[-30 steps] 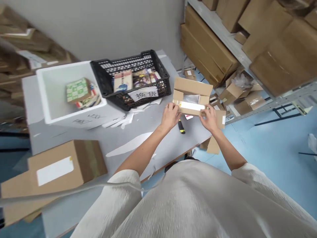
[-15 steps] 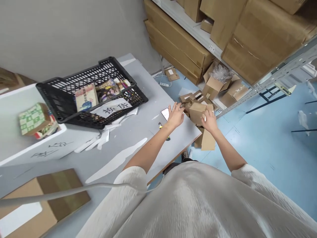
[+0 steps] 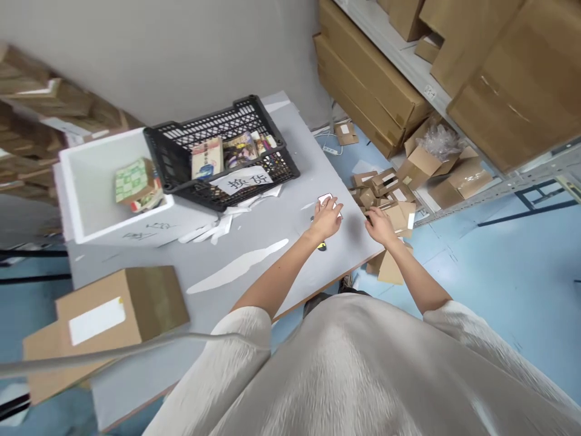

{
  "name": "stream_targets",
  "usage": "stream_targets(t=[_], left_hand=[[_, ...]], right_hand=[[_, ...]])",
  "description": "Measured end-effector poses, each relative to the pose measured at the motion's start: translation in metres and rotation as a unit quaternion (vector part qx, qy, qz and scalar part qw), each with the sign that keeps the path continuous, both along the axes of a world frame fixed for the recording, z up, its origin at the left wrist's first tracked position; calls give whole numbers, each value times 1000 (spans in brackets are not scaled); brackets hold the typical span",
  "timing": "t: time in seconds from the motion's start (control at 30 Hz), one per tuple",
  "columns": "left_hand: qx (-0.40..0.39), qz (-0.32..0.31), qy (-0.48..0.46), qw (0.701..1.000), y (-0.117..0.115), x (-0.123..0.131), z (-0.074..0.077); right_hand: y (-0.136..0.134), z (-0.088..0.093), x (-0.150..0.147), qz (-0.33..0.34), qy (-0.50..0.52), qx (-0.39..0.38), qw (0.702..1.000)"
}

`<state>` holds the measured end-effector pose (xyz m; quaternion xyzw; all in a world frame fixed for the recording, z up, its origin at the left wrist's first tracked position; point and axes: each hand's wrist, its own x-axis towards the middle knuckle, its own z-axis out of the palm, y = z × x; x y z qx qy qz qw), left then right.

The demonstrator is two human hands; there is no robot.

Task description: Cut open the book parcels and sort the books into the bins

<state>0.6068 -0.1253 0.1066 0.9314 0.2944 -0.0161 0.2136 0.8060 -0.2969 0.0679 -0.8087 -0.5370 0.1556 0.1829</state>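
Observation:
My left hand [image 3: 327, 219] is over the table with fingers spread, partly covering a phone [image 3: 325, 197] with a lit white screen. Beneath that wrist a small black-and-yellow tool [image 3: 322, 246] lies on the table, mostly hidden by the arm. My right hand [image 3: 380, 226] hovers past the table's right edge, its fingers loosely bent and apart, with nothing visible in them. Below it, on the floor, is a heap of opened cardboard boxes [image 3: 401, 217].
On the grey table [image 3: 254, 284] stand a black crate [image 3: 181, 189] with books, a white bin [image 3: 82, 212] with a few packs, and a cardboard box [image 3: 157, 303] at the near left. A cable crosses in front. Shelving with large cartons [image 3: 494, 91] is at right.
The cardboard box between my hands has been let go and has dropped toward the floor heap. My left hand now covers part of the phone. The view has turned left.

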Motion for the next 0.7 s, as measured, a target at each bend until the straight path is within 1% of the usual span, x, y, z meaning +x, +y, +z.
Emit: stream_targets(t=[0.13, 0.23, 0.33, 0.5, 0.7], left_hand=[[-14, 43, 17, 999, 3, -39, 2], [-30, 82, 21, 996, 4, -77, 4], [-42, 128, 19, 991, 1, -119, 5], [-48, 194, 5, 980, -7, -194, 4], [-48, 242, -10, 969, -20, -291, 0]], right_hand=[[27, -2, -21, 49, 4, -13, 999], [49, -3, -43, 87, 10, -15, 996], [73, -2, -71, 128, 25, -3, 991], [106, 0, -133, 195, 45, 12, 980], [128, 9, -224, 266, 52, 3, 963]])
